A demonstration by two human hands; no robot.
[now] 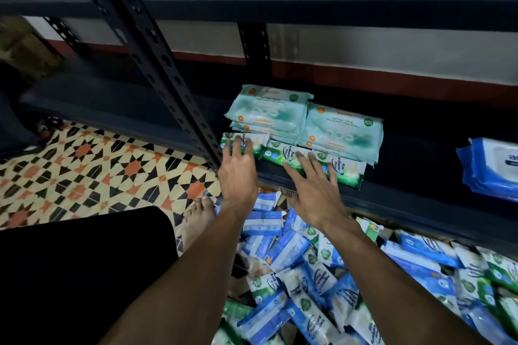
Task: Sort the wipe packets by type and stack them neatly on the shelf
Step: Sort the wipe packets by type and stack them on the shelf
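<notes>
Green-and-white pine antibacterial wipe packets (pixel 347 169) lie in a row along the front edge of the dark shelf (pixel 406 199). My left hand (pixel 238 168) rests with straight fingers on the leftmost green packet (pixel 255 140). My right hand (pixel 314 187) lies flat with spread fingers on the middle green packets. Behind them stand two stacks of pale teal fragrance-free packets (pixel 343 131). A stack of blue packets (pixel 490 168) sits on the shelf at the right edge. Below the shelf, a loose heap of blue and green packets (pixel 336 283) covers the floor.
A slotted dark metal upright (pixel 157 64) of the rack runs diagonally just left of my left hand. Upper shelf beams (pixel 308 5) hang overhead. Patterned floor tiles (pixel 98 165) spread to the left. A bare foot (pixel 196 221) stands by the heap, beside a black-clothed leg (pixel 84 274).
</notes>
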